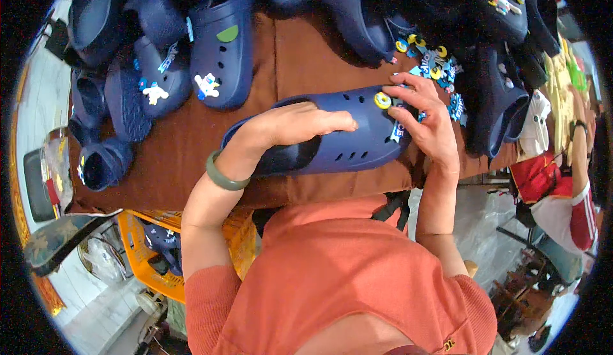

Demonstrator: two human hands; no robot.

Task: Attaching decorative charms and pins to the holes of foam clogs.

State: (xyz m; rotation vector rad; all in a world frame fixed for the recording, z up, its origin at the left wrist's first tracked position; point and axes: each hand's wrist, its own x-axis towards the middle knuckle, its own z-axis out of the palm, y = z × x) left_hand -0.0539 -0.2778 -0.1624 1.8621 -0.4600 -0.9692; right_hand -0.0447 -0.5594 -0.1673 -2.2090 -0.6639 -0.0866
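A navy blue clog (357, 135) lies sideways on the brown cloth in front of me, its toe to the right. My left hand (290, 125) grips it at the opening, thumb on top and the other fingers hidden inside. At the toe, my right hand (424, 112) has thumb and forefinger around a round yellow-and-white charm (382, 101) on the clog's upper. Below that, a light blue-and-white lettered charm (396, 133) shows partly beside my right thumb. Small holes run along both sides of the upper.
Loose charms (437, 67) lie in a pile beyond my right hand. A finished-looking clog (220, 55) with a white figure charm and several other navy clogs crowd the table's back and sides. An orange crate (143, 272) stands below left; another person's arm (580, 151) shows far right.
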